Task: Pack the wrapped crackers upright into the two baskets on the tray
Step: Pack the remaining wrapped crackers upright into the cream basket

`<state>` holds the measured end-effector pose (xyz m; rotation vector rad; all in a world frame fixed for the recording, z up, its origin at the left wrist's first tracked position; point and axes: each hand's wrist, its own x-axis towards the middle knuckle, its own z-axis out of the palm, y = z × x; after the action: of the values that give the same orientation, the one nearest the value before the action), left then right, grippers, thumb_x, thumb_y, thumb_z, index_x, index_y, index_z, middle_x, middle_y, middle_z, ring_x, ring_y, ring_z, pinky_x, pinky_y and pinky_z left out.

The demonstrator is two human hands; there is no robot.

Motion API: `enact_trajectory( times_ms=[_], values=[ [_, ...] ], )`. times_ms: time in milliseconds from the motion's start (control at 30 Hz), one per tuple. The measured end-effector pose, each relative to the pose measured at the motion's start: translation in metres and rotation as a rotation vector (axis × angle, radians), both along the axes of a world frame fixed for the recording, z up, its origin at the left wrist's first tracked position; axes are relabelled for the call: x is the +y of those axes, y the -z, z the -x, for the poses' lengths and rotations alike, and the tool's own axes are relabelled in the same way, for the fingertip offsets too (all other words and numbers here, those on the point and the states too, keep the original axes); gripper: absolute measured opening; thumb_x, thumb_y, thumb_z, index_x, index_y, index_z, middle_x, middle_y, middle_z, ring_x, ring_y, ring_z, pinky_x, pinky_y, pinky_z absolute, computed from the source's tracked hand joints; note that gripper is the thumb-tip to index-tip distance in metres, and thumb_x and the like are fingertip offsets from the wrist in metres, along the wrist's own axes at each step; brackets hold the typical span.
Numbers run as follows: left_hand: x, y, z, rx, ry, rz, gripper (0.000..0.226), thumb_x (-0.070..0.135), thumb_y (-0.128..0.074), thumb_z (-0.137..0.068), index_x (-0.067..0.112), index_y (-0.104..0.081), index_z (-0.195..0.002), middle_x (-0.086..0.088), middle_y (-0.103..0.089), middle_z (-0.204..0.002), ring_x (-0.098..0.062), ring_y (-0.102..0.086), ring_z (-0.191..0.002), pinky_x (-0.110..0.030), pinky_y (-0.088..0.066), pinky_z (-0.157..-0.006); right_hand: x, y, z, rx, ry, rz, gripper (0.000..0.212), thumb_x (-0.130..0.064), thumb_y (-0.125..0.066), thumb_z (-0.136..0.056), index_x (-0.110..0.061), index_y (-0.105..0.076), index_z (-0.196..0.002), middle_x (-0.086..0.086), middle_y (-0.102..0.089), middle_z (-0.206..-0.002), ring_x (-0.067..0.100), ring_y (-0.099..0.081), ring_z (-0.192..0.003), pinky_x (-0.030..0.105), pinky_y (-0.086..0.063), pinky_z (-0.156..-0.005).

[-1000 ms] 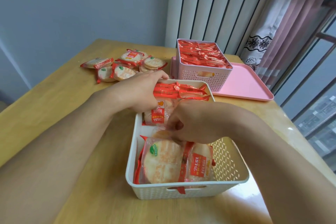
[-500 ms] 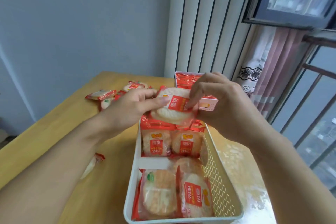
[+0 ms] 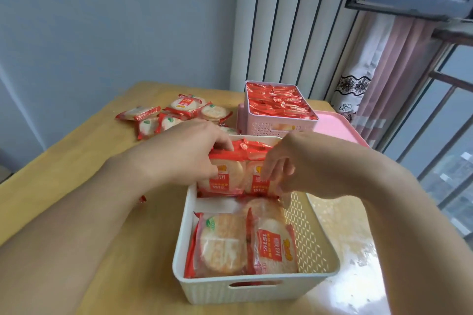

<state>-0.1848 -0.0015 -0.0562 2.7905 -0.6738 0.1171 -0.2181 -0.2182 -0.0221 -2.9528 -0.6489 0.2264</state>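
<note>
Wooden table (image 3: 76, 161), hands gripping upright crackers (image 3: 230, 174)

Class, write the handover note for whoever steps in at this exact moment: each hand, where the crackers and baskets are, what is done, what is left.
Left hand: grips the left upright pack in the white basket.
Right hand: pinches the pack beside it.
Pink basket: on the pink tray, packed full.
White basket: on the table, off the tray; upright rows at its far end, a gap behind them, two packs leaning at the near end.
Left: stand those two up, add the loose packs from the table, and put the basket on the tray.
</note>
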Motion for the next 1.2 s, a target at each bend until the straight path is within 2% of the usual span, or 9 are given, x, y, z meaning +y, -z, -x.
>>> enact_trajectory(
  times_ms=[100, 267, 400, 533, 633, 800, 900, 1067, 1200],
  values=[
    [-0.002, 0.004, -0.002, -0.017, 0.013, 0.017, 0.061, 0.028, -0.086, -0.076, 0.043, -0.055, -0.126, 0.019, -0.053, -0.116, -0.003, -0.043, -0.113, -0.022, -0.033, -0.087, 0.007, 0.002, 0.006, 0.145, -0.047, 0.12, 0.038, -0.031, -0.081, -0.081, -0.037, -0.072, -0.117, -0.02, -0.073, -0.102, 0.005, -0.069, -0.092, 0.029, -0.058, -0.084],
    [-0.002, 0.012, -0.008, -0.05, 0.043, 0.134, 0.047, 0.033, -0.084, -0.078, 0.039, -0.058, -0.116, 0.013, -0.052, -0.128, -0.006, -0.035, -0.131, -0.03, -0.032, -0.109, 0.015, 0.003, 0.014, 0.287, -0.11, 0.236, 0.06, -0.052, -0.086, -0.07, -0.043, -0.065, -0.126, -0.028, -0.065, -0.104, 0.003, -0.064, -0.095, 0.025, -0.055, -0.082],
    [-0.002, 0.021, -0.014, 0.058, 0.051, 0.152, 0.059, 0.03, -0.083, -0.079, 0.038, -0.055, -0.13, 0.016, -0.049, -0.136, -0.006, -0.041, -0.128, -0.022, -0.033, -0.102, 0.021, 0.011, 0.015, 0.265, -0.12, 0.336, 0.054, -0.051, -0.086, -0.072, -0.038, -0.066, -0.12, -0.014, -0.067, -0.108, 0.014, -0.063, -0.091, 0.029, -0.054, -0.073],
    [0.0, 0.022, -0.017, 0.117, 0.068, 0.181, 0.067, 0.024, -0.082, -0.082, 0.039, -0.051, -0.139, 0.019, -0.05, -0.132, -0.002, -0.048, -0.118, -0.02, -0.038, -0.095, 0.005, -0.001, 0.011, 0.257, -0.138, 0.117, 0.037, -0.038, -0.086, -0.075, -0.036, -0.06, -0.102, -0.016, -0.065, -0.095, 0.01, -0.063, -0.088, 0.032, -0.055, -0.078],
    [0.006, 0.02, -0.021, 0.198, 0.088, 0.242, 0.053, 0.021, -0.074, -0.09, 0.042, -0.055, -0.135, 0.02, -0.06, -0.129, -0.002, -0.058, -0.115, -0.028, -0.048, -0.1, -0.005, -0.012, 0.007, 0.125, -0.124, -0.145, 0.029, -0.028, -0.083, -0.079, -0.04, -0.066, -0.099, -0.015, -0.068, -0.095, 0.007, -0.064, -0.088, 0.034, -0.054, -0.081],
    [0.025, 0.01, -0.029, 0.23, 0.05, 0.369, 0.043, 0.014, -0.067, -0.095, 0.04, -0.061, -0.129, 0.022, -0.061, -0.132, 0.005, -0.052, -0.126, -0.02, -0.043, -0.105, 0.016, 0.004, 0.002, -0.104, -0.073, -0.19, 0.06, 0.0, -0.061, -0.078, -0.04, -0.064, -0.123, -0.014, -0.066, -0.106, 0.011, -0.061, -0.089, 0.027, -0.054, -0.071],
    [0.038, 0.003, -0.027, 0.211, 0.054, 0.266, 0.067, 0.013, -0.079, -0.083, 0.045, -0.054, -0.136, 0.031, -0.054, -0.132, 0.021, -0.044, -0.121, 0.0, -0.034, -0.091, 0.034, 0.02, 0.002, -0.102, -0.104, -0.244, 0.061, 0.0, -0.066, -0.076, -0.036, -0.053, -0.122, -0.012, -0.067, -0.107, 0.015, -0.062, -0.092, 0.04, -0.057, -0.076],
    [0.045, -0.003, -0.023, 0.356, 0.139, 0.229, 0.107, 0.03, -0.093, -0.066, 0.052, -0.032, -0.151, 0.034, -0.039, -0.15, 0.014, -0.031, -0.139, -0.017, -0.027, -0.115, 0.041, 0.029, -0.006, -0.254, -0.099, -0.322, 0.037, -0.02, -0.09, -0.072, -0.024, -0.064, -0.098, -0.014, -0.066, -0.096, 0.01, -0.061, -0.087, 0.027, -0.05, -0.073],
    [0.029, -0.001, -0.017, 0.354, 0.142, 0.153, 0.113, 0.043, -0.093, -0.064, 0.052, -0.024, -0.153, 0.036, -0.038, -0.143, 0.015, -0.041, -0.125, 0.003, -0.029, -0.095, 0.028, 0.02, -0.009, -0.264, -0.01, -0.3, 0.017, -0.021, -0.089, -0.074, -0.025, -0.075, -0.083, -0.014, -0.068, -0.078, 0.006, -0.063, -0.074, 0.026, -0.05, -0.066]
  ],
)
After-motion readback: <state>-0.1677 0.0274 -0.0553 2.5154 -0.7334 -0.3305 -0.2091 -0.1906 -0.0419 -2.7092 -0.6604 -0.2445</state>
